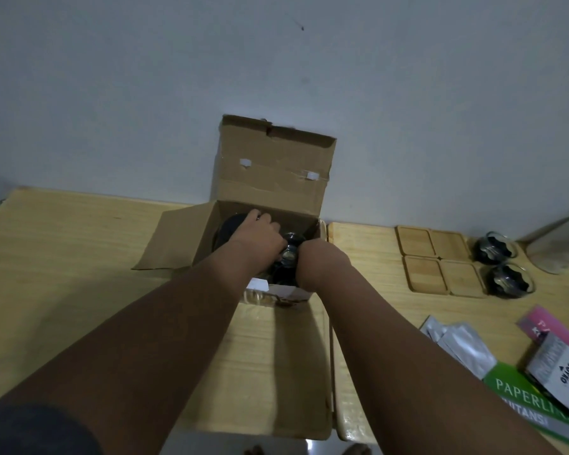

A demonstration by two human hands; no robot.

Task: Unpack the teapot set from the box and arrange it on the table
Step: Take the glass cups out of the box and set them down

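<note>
1. Where the near edge of the worktop [79, 257] runs out, two bare forearms reaching forward and away into the open cardboard box [266, 192] at the middle.
2. Off to the near right, well apart from the box: loose printed papers [519, 385] and silver packets [463, 346], no part of the set.
3. Inside the box, left hand [260, 234] curled over a dark rounded piece on the left side; closed round it or only resting on it, cannot tell.
4. Right hand [316, 261] clenched just beside, seemingly gripping a dark glossy glass piece [286, 257] that shows between the two hands; fingers hidden, so the hold itself not confirmed.
5. Already out, to the right: four wooden coasters [440, 264] in a square, and two dark glass cups [499, 261] just beyond them, near a pale bag [558, 244] at the far right.
6. Farthest back, the tall box flap [270, 159] standing against the wall.
7. Likely risks: glass knocking against glass if both hands lift at once in so tight a space; a piece catching on the box wall or the left side flap [174, 241] on the way up; the light box tipping or dragging if pulled with the load; a slippery glossy surface sliding from an unseen, unsure grip.
</note>
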